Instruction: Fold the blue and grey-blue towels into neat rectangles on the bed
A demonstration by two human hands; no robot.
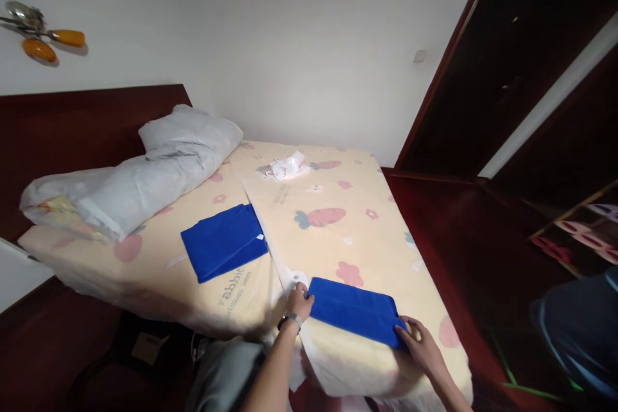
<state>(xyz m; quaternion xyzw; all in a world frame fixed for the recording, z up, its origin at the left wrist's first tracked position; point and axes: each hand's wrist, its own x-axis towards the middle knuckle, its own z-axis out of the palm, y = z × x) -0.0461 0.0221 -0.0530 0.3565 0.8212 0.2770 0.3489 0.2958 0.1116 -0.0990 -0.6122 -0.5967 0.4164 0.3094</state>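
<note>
The broad bed under a cream sheet printed with carrots and flowers (309, 251) ended at the right above a glossy dark-red floor (420, 225). A bare stretch of sheet ran from the folded rectangle of bright blue cloth (355, 310) back to a crumpled white-and-pink bundle (288, 166). The blue rectangle lay flat near the bed's front edge. A puffy, wrinkled pale-grey bedding roll (164, 161) lay along the smooth dark-wood headboard (87, 119). The rectangle looked matte, long and narrow, with rounded corners. The left hand (299, 302) pinched its left end; the right hand (416, 336) pinched its right end, thumb uppermost. A second, looser-folded blue cloth (222, 241) lay apart, to the left.
</note>
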